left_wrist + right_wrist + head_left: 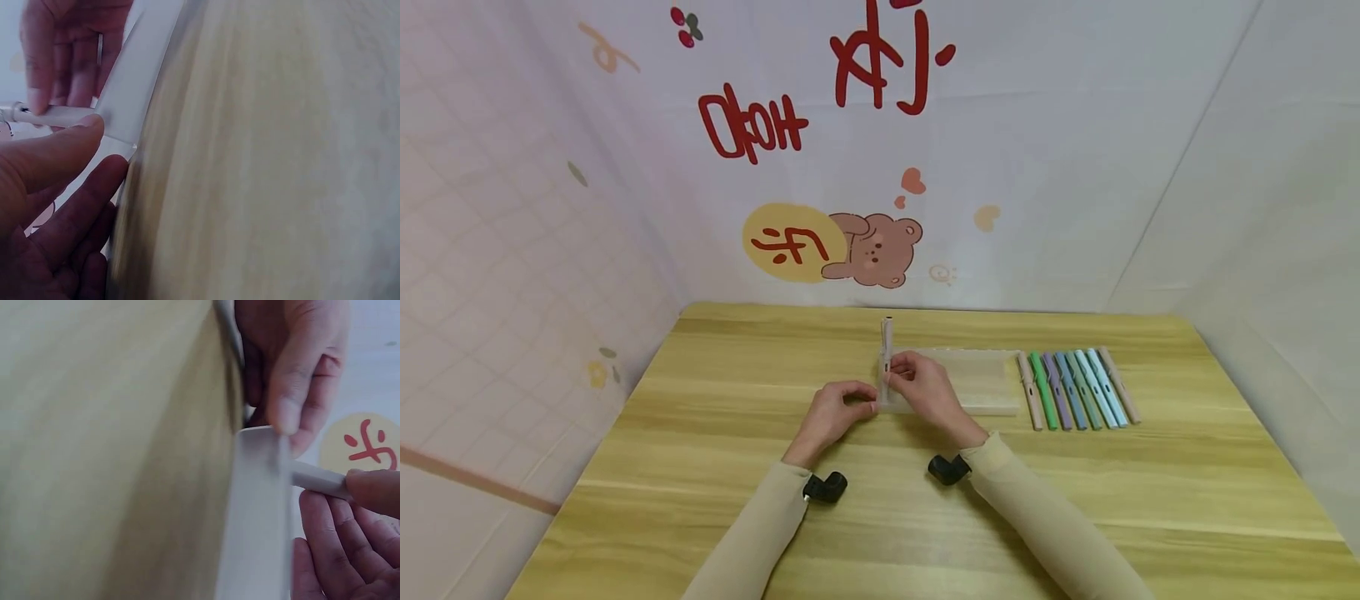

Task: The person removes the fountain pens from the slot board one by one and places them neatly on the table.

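A translucent white plastic box (985, 379) lies lengthwise near the back of the table. My left hand (832, 413) holds its near left corner, the thumb on the rim and a finger against the outside, as the left wrist view shows. Between thumb and fingers, my right hand (929, 392) pinches a pale greyish pen (887, 337) with a clip. The pen stands upright at the box's left end. In the right wrist view its lower end (312, 476) passes behind the box wall (256, 512).
Right of the box, several capped pens lie side by side: a beige pen (1030, 392), a green pen (1043, 392), a purple pen (1058, 392), then blue and pale ones, with a taupe pen (1120, 387) outermost. A printed cloth wall (1037, 167) rises behind the wooden table (880, 517).
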A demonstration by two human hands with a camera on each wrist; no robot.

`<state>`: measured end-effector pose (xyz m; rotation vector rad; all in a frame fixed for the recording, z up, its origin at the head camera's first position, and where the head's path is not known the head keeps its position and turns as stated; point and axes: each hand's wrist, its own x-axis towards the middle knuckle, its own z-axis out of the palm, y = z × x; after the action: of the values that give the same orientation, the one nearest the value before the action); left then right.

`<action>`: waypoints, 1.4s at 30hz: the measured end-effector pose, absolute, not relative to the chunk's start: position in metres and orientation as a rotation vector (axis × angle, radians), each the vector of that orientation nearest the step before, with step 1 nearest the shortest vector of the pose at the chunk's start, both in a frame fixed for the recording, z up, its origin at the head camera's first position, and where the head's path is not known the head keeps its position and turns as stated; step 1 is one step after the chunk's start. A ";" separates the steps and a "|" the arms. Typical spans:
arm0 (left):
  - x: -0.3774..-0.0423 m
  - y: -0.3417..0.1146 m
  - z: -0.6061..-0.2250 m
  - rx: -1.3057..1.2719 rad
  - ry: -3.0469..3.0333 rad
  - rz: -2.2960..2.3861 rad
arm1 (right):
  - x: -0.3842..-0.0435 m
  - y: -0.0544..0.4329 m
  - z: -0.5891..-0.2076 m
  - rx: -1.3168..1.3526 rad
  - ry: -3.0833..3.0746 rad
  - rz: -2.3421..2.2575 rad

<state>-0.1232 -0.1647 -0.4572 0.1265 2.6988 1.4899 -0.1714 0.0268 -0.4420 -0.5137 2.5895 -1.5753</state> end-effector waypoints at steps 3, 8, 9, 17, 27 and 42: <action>-0.123 -0.164 -0.458 0.130 2.692 1.497 | -0.170 0.029 -0.435 -0.512 2.604 -1.611; -0.124 -0.161 -0.457 0.145 2.693 1.499 | -0.168 0.034 -0.422 -0.503 2.624 -1.645; -0.124 -0.160 -0.457 0.146 2.692 1.499 | -0.167 0.034 -0.420 -0.502 2.623 -1.656; -0.122 -0.160 -0.458 0.143 2.690 1.503 | -0.156 0.043 -0.408 -0.515 2.609 -1.710; -0.124 -0.159 -0.457 0.110 2.680 1.495 | -0.147 0.070 -0.402 -0.500 2.585 -1.773; -0.122 -0.163 -0.458 0.072 2.677 1.487 | -0.139 0.127 -0.399 -0.447 2.627 -1.784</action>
<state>-0.1224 -0.1633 -0.4581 0.0725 2.6770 1.4868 -0.1388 0.1268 -0.3994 -0.4467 2.6266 -1.7843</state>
